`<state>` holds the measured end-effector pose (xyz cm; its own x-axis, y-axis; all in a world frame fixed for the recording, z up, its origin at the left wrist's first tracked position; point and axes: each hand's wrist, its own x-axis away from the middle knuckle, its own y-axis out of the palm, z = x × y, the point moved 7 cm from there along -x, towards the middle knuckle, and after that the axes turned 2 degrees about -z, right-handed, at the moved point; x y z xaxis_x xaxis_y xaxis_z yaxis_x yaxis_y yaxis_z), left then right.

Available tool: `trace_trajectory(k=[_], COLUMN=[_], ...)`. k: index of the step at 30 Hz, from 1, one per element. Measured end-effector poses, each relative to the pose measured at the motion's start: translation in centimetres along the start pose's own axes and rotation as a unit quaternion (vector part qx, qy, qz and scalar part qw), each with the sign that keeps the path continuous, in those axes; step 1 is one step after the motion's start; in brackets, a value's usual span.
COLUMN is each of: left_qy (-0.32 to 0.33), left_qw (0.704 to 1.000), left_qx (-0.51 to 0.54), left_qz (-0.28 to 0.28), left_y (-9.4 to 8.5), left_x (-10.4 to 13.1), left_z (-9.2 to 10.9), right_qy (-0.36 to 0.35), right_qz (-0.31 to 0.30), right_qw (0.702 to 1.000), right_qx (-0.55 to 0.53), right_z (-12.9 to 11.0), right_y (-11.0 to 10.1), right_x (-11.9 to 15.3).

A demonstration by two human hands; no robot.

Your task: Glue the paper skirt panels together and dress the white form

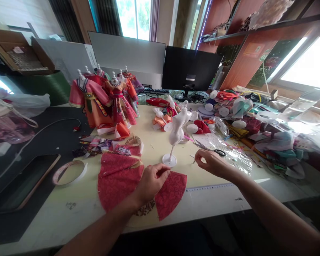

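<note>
A fan-shaped red fabric piece (pixel 117 179) is spread flat on the pale surface (pixel 77 209), its width running left to right. Its upper right edge is pinched in the closed grip of the left hand (pixel 150 181). Just right of it, the right hand (pixel 212 164) is held with fingertips pressed together on a thin needle (pixel 193 156), near the white mannequin stand (pixel 176 133).
</note>
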<state>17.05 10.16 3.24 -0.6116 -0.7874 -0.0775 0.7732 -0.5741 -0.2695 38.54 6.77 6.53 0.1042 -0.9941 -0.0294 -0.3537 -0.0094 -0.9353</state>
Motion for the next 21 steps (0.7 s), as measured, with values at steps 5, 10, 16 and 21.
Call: trace_trajectory(k=[5,10,16,21], left_qy=[-0.001,-0.031,-0.054,-0.064], left_qw=[1.0,0.997,0.981,0.961], left_qx=[0.004,0.063,0.174,0.241], left_qz=[-0.002,-0.021,-0.065,-0.12], left_y=[0.1,0.5,1.0,1.5], left_x=[0.0,0.0,0.0,0.5], left_z=[-0.1,-0.6,-0.6,0.0], right_qy=[0.015,0.057,0.037,0.003], right_qz=[0.014,0.036,0.037,0.009], right_qw=[0.989,0.865,0.779,0.73], right_qx=[-0.149,-0.497,-0.625,-0.683], right_z=[-0.8,-1.9,-5.1,-6.8], right_y=[0.5,2.2,3.4,4.7], right_x=[0.4,0.7,0.8,0.3])
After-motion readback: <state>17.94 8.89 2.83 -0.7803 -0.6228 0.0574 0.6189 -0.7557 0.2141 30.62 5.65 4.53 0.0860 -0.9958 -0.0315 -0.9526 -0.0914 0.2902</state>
